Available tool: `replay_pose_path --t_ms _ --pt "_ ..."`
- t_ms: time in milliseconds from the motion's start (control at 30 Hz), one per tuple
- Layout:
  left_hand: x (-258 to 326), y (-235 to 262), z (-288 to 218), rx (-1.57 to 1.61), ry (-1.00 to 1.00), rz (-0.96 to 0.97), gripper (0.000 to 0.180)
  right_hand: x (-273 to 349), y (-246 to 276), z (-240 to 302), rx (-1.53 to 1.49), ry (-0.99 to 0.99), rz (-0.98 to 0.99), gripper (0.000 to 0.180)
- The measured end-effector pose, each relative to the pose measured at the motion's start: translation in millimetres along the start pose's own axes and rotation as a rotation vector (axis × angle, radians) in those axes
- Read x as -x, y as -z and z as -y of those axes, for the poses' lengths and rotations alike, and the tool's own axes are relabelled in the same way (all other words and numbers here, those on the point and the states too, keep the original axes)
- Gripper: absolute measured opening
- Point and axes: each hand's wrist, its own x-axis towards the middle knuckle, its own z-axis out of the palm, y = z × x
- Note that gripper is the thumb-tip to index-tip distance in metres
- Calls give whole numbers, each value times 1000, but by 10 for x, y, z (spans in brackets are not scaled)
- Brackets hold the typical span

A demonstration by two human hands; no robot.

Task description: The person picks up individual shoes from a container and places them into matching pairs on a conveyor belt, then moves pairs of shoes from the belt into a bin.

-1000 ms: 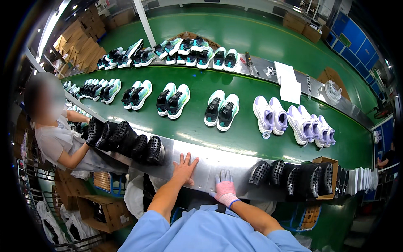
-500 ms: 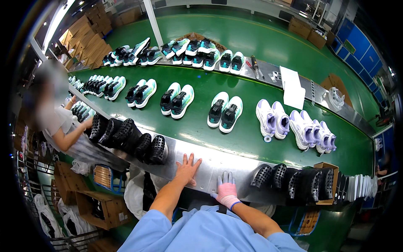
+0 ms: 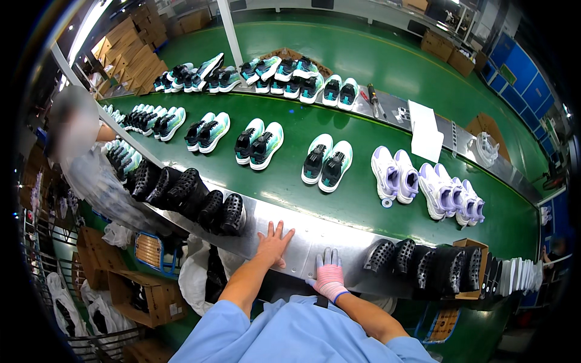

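My left hand (image 3: pixel 274 242) lies flat and bare on the shiny metal ledge (image 3: pixel 315 233) in front of me, fingers spread, holding nothing. My right hand (image 3: pixel 329 273), in a pink and white glove, rests on the ledge's near edge, also holding nothing. Beyond the ledge runs a green conveyor belt (image 3: pixel 357 206) carrying pairs of shoes. The closest pair is white, teal and black (image 3: pixel 327 161). A row of black shoe soles (image 3: pixel 187 193) stands on the ledge to my left, and another row (image 3: pixel 423 263) to my right.
Lilac and white shoes (image 3: pixel 423 184) sit on the belt at right. Another person (image 3: pixel 85 157) works at the ledge on the left. A white paper sheet (image 3: pixel 425 132) lies on the far metal rail. Cardboard boxes (image 3: pixel 151 296) and white bags stand below left.
The shoe pairs on the belt have shifted rightward in view. Both my hands stay resting on the ledge.
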Motion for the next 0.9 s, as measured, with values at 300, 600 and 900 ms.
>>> replay_pose_path --t_ms 300,600,900 --pt "21 23 13 -7 -9 5 134 -68 20 62 56 -14 -48 87" --pt "-247 32 -48 -70 0 -36 102 -439 137 18 74 -94 86 52" --pt "-1128 251 316 658 -77 -397 64 -943 -110 -309 -263 -345 56 41"
